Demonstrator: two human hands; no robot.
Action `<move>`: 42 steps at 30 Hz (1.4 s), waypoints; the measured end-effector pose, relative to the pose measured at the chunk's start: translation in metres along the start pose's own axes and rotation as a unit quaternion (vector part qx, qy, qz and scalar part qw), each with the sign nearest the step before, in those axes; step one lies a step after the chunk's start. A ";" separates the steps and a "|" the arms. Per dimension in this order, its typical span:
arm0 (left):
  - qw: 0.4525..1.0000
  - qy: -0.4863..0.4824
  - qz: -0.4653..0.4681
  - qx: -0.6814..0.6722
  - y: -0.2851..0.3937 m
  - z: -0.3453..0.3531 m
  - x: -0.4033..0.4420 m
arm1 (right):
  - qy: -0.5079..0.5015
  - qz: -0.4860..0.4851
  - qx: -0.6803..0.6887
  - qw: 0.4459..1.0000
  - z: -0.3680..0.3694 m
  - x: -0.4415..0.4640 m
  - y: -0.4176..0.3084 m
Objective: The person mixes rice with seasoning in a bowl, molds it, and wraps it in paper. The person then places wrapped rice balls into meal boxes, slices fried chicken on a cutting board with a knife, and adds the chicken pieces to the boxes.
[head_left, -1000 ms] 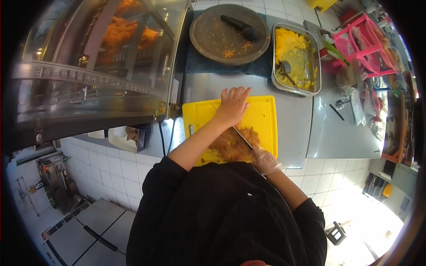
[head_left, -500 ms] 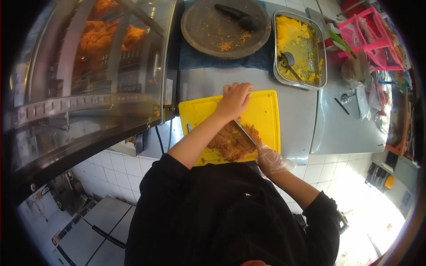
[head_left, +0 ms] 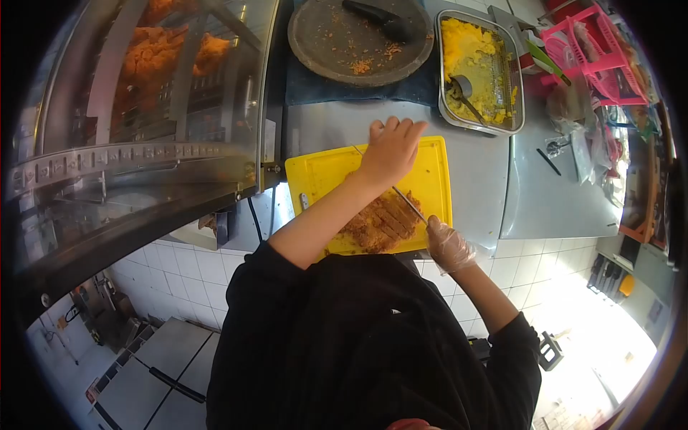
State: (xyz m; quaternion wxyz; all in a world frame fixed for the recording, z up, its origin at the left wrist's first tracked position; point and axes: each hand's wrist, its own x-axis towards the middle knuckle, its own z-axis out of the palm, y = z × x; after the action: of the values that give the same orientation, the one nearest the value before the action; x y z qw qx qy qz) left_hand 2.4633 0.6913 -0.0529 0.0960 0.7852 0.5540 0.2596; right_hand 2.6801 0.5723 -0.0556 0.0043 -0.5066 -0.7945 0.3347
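Note:
A breaded fried cutlet (head_left: 380, 228), cut into strips, lies on the yellow cutting board (head_left: 432, 168). My right hand (head_left: 450, 249), in a clear plastic glove, grips the handle of a knife (head_left: 410, 203) at the board's right edge. The blade runs up and left along the cutlet's right side, and its tip shows beyond my left hand (head_left: 390, 152). That bare hand lies across the front part of the blade with its fingers apart. It covers the middle of the knife and part of the board.
Behind the board sit a round, crumb-strewn pan (head_left: 322, 61) with black tongs (head_left: 380, 20) and a metal tray (head_left: 517, 118) of yellow food with a ladle (head_left: 462, 89). A glass-fronted cabinet (head_left: 143, 143) with fried food stands left. Pink baskets (head_left: 598, 54) are at right.
The knife and both hands have shifted slightly right and away from my body. My left hand's fingers are more spread, and the blade's tip now shows beyond them.

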 end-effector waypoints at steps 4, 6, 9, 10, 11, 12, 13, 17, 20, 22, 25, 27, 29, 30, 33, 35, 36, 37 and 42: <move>0.998 -0.053 -0.036 -0.020 -0.016 0.015 0.007 | -0.037 -0.022 -0.063 0.997 0.012 0.003 0.019; 0.990 -0.079 -0.108 -0.052 -0.017 0.020 -0.003 | -0.065 -0.011 -0.050 0.997 0.014 -0.002 0.015; 0.985 -0.093 -0.119 -0.085 -0.028 0.026 -0.004 | -0.086 0.011 -0.045 0.995 -0.010 0.018 -0.011; 0.985 -0.094 -0.118 -0.083 -0.028 0.027 -0.006 | -0.109 0.037 -0.041 0.992 -0.016 0.018 -0.019; 0.986 -0.092 -0.112 -0.087 -0.027 0.027 -0.006 | -0.106 0.037 -0.039 0.993 -0.013 0.014 -0.016; 0.986 -0.086 -0.107 -0.089 -0.029 0.027 -0.004 | -0.076 0.008 -0.053 0.996 -0.006 0.013 -0.009; 0.988 -0.085 -0.102 -0.085 -0.029 0.025 -0.002 | -0.046 -0.019 -0.066 0.997 0.001 0.012 -0.003; 0.996 -0.053 -0.064 -0.042 -0.022 0.025 -0.006 | -0.020 -0.028 -0.070 0.997 0.012 0.009 0.012; 0.999 0.019 -0.041 -0.011 -0.013 0.007 -0.002 | 0.012 -0.064 -0.071 0.995 0.005 0.011 0.008; 0.996 0.075 -0.043 0.023 -0.002 -0.025 -0.004 | 0.090 -0.113 -0.062 0.987 -0.001 0.000 -0.012; 0.996 0.066 -0.046 -0.037 0.012 -0.080 -0.024 | 0.102 -0.128 0.015 0.986 0.023 -0.041 -0.053; 0.998 0.049 -0.029 0.005 0.006 -0.075 -0.051 | 0.055 -0.102 -0.028 0.993 0.080 -0.048 -0.040; 0.993 0.022 -0.096 0.065 -0.002 -0.054 -0.080 | -0.024 0.061 0.150 0.987 0.110 -0.040 -0.035; 0.988 -0.005 -0.126 0.085 -0.009 -0.044 -0.088 | -0.071 0.070 0.144 0.985 0.107 -0.036 -0.031; 0.990 -0.011 -0.137 0.043 -0.018 -0.039 -0.086 | -0.132 0.140 0.160 0.968 0.063 -0.018 -0.073; 0.985 -0.015 -0.172 0.005 -0.032 -0.029 -0.090 | -0.135 0.193 0.179 0.955 0.055 -0.012 -0.077; 0.986 -0.016 -0.163 -0.010 -0.037 -0.026 -0.092 | -0.140 0.144 0.143 0.969 0.056 -0.013 -0.075; 0.988 -0.018 -0.151 -0.025 -0.041 -0.026 -0.090 | -0.142 0.095 0.109 0.979 0.060 -0.011 -0.075; 0.990 -0.028 -0.138 -0.008 -0.032 -0.030 -0.089 | -0.025 0.139 0.513 0.847 0.094 -0.012 -0.059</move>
State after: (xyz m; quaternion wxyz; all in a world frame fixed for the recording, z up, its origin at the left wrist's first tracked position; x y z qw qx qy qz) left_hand 2.3993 0.6173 -0.0683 0.1524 0.7077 0.6518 0.2259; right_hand 2.6062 0.4973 -0.0926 0.1968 -0.5290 -0.4309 0.7041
